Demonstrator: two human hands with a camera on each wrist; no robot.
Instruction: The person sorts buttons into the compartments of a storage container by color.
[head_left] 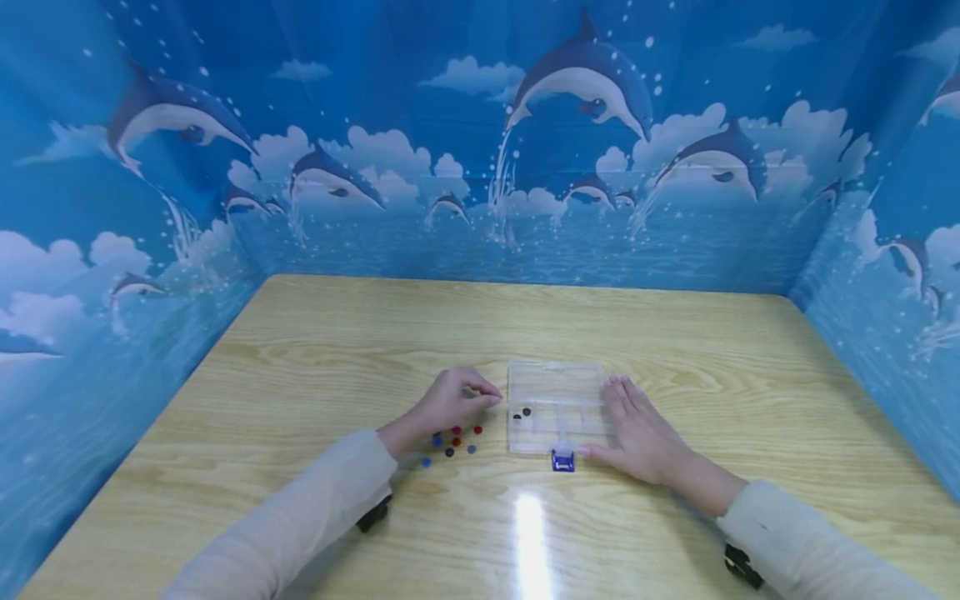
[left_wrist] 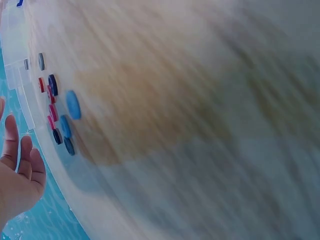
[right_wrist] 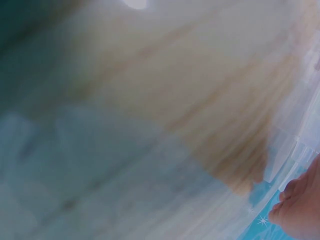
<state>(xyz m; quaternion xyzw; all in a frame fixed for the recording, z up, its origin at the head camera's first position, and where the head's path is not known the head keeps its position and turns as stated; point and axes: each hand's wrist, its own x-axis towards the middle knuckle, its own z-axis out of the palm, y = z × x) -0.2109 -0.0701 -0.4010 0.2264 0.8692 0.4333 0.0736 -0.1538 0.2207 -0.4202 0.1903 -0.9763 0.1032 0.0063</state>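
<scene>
A clear plastic compartment box lies opened on the table, with two small dark discs in its left side. My left hand is just left of the box, thumb and forefinger brought together at its edge; whether a disc sits between the fingertips I cannot tell. In the left wrist view, the other fingers are loosely bent. The right hand rests along the box's right side with fingers straight, its thumb near the front edge. Below the left hand lie several small round discs, including a red disc and a blue disc.
A small blue-and-white piece is at the box's front edge. The wood-grain table is bordered by a blue dolphin-print curtain at the back and sides. A bright light reflection falls near the front.
</scene>
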